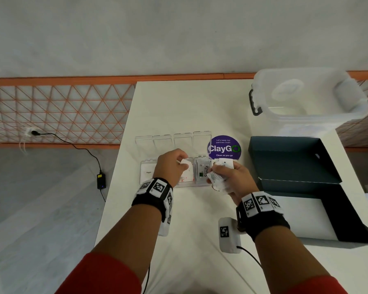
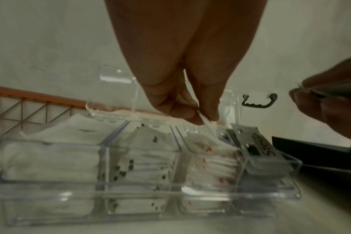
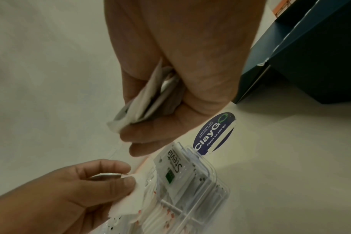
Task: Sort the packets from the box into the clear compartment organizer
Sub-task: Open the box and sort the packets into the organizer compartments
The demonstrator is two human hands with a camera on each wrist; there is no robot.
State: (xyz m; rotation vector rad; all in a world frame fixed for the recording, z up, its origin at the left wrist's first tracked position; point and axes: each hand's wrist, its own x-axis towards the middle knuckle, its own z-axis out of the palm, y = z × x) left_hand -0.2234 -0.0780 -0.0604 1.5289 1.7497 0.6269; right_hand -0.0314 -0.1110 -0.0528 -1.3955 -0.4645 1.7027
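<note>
The clear compartment organizer (image 1: pixel 143 183) (image 2: pixel 130 190) (image 3: pixel 216 186) lies on the white table with its lids tipped back. All four compartments hold stacked packets. My left hand (image 1: pixel 174 164) (image 2: pixel 190 109) (image 3: pixel 102 178) pinches one white packet (image 1: pixel 186 164) (image 2: pixel 209 126) (image 3: pixel 128 204) just above the third compartment, the one with red-marked packets. My right hand (image 1: pixel 227 177) (image 3: pixel 160 110) grips a bundle of packets (image 1: pixel 219 177) (image 3: pixel 142 102) beside the organizer's right end, over the Stevia packets (image 1: pixel 203 169) (image 3: pixel 174 164). The dark box (image 1: pixel 302 166) (image 3: pixel 310 55) stands open at the right.
A purple round ClayGo sticker (image 1: pixel 224 148) (image 3: pixel 214 133) lies behind the organizer. A large clear lidded tub (image 1: pixel 306 98) stands at the table's back right. A charger and cable (image 1: pixel 101 181) lie on the floor to the left, below an orange lattice railing (image 1: pixel 57 111).
</note>
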